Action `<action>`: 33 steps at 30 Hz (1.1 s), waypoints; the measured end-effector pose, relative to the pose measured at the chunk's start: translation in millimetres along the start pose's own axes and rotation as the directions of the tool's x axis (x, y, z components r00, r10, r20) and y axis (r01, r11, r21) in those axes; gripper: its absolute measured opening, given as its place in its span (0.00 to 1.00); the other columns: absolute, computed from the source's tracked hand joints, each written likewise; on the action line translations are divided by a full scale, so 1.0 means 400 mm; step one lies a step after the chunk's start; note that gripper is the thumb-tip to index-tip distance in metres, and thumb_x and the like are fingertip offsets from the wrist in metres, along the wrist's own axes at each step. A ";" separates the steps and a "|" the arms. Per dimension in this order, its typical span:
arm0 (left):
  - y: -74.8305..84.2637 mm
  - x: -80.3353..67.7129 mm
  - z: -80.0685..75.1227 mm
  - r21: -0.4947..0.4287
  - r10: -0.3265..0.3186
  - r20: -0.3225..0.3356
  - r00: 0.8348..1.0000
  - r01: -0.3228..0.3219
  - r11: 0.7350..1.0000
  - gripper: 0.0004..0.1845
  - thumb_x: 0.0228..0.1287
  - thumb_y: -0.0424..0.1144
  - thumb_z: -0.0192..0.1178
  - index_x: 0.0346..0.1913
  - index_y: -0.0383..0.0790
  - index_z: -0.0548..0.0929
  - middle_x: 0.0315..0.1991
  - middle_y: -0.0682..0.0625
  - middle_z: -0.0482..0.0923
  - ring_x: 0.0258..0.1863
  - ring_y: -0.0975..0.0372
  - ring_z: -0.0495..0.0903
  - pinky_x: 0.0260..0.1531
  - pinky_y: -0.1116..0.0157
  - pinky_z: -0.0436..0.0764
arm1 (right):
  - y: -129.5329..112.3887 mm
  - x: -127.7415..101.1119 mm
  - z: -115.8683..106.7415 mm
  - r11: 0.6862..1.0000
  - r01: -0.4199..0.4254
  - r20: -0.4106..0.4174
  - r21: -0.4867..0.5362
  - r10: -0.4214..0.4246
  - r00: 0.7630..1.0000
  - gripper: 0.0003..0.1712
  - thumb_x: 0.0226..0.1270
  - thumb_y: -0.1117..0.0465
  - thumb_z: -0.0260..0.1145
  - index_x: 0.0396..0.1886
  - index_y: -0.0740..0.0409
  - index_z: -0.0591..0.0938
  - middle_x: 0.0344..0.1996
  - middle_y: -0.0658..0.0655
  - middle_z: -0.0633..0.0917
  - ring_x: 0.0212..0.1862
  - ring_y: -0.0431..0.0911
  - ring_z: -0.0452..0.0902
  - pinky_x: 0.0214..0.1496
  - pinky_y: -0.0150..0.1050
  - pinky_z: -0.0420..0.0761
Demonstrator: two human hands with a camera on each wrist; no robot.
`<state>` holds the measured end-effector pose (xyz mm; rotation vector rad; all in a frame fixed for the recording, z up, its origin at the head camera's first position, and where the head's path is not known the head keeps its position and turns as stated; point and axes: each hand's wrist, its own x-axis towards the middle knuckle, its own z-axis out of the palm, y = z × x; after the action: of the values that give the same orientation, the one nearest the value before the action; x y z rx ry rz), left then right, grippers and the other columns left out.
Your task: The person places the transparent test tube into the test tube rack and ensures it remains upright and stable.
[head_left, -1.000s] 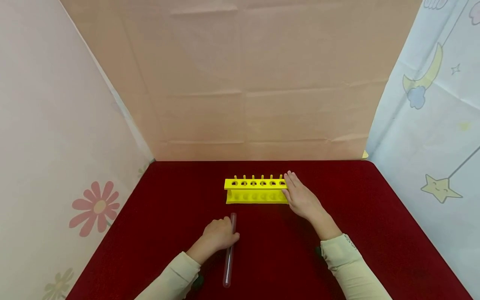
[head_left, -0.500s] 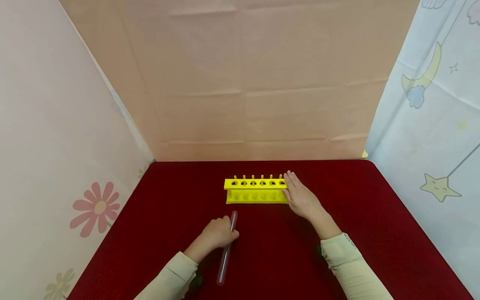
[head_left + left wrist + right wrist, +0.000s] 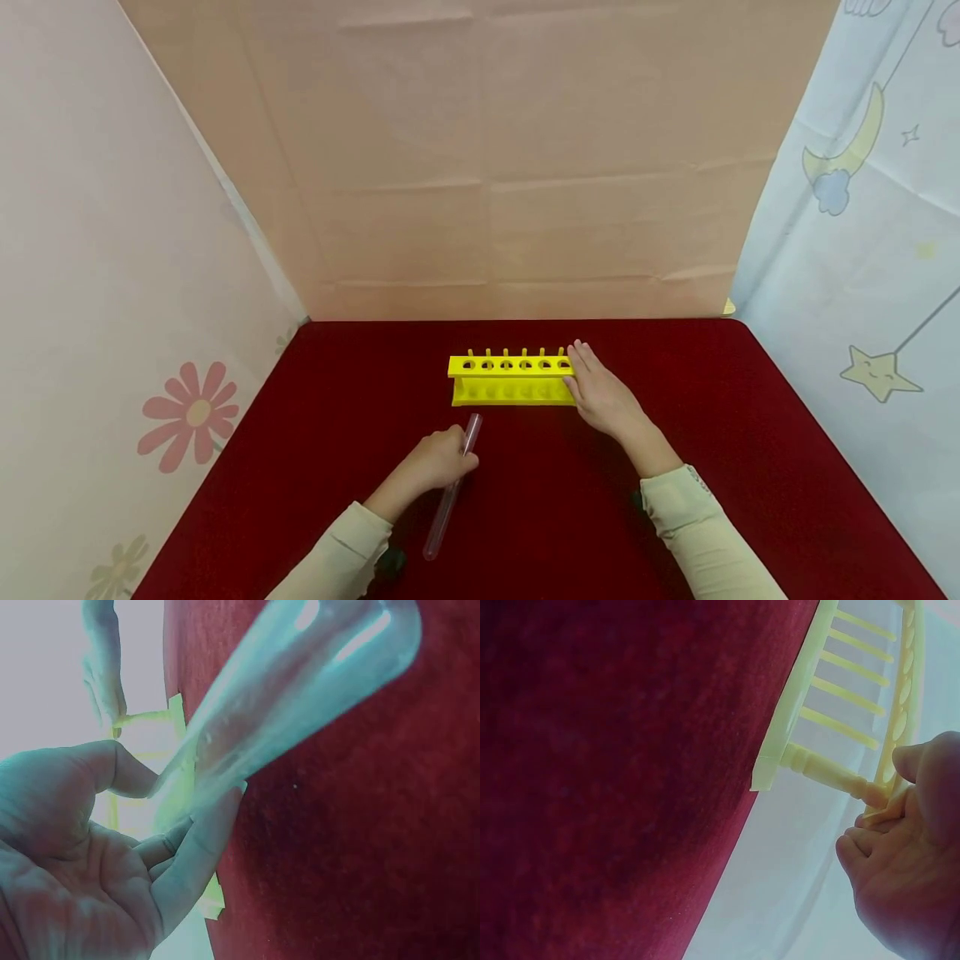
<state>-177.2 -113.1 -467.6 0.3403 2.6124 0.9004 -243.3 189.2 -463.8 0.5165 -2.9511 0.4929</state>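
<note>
A clear test tube (image 3: 442, 521) is pinched between the thumb and fingers of my left hand (image 3: 433, 462), in front of the yellow test tube rack (image 3: 510, 387). In the left wrist view the tube (image 3: 300, 690) slants past the fingertips, its rounded end toward the camera. My right hand (image 3: 606, 402) holds the right end of the rack's top plate. Seen from the right wrist, the thumb and fingers of that hand (image 3: 911, 855) close around the corner of the plate, above the end post (image 3: 829, 774). No tube stands in the rack's holes.
A dark red cloth (image 3: 555, 517) covers the table. Behind the table rises a tan paper backdrop (image 3: 480, 167). Patterned sheets stand on both sides, one with a pink flower (image 3: 197, 412), the other with a yellow star (image 3: 879, 375).
The tube's upper end has shifted away from me and right, toward the rack, while its rounded lower end swung left. My left hand moved slightly forward. The right hand and rack have stayed put.
</note>
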 end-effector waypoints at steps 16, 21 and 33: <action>0.024 -0.002 -0.023 0.004 0.060 -0.041 0.997 -0.060 0.998 0.07 0.69 0.38 0.58 0.41 0.36 0.75 0.19 0.53 0.71 0.15 0.65 0.66 0.15 0.69 0.66 | 0.003 0.001 0.003 1.000 0.007 -0.013 0.005 -0.007 1.000 0.35 0.82 0.56 0.49 0.78 0.72 0.55 0.78 0.70 0.55 0.79 0.62 0.48 0.77 0.56 0.57; 0.034 -0.004 -0.035 -0.016 0.070 -0.037 0.997 -0.071 0.997 0.07 0.70 0.38 0.58 0.42 0.37 0.74 0.17 0.54 0.68 0.14 0.65 0.63 0.14 0.70 0.63 | 0.002 0.003 0.004 1.000 0.007 -0.011 0.008 -0.007 1.000 0.35 0.82 0.56 0.49 0.78 0.71 0.55 0.78 0.70 0.55 0.79 0.61 0.48 0.77 0.57 0.57; 0.054 -0.012 -0.054 -0.072 0.088 -0.056 0.995 -0.092 0.993 0.08 0.71 0.37 0.56 0.45 0.34 0.75 0.17 0.55 0.66 0.14 0.65 0.60 0.14 0.69 0.60 | -0.001 0.003 0.001 1.000 -0.011 0.012 0.005 0.011 1.000 0.35 0.82 0.55 0.49 0.79 0.70 0.54 0.79 0.69 0.54 0.80 0.61 0.47 0.77 0.57 0.56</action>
<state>-179.1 -109.8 -436.9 0.4226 2.6212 1.0477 -244.2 188.3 -464.0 0.5055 -2.9660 0.5008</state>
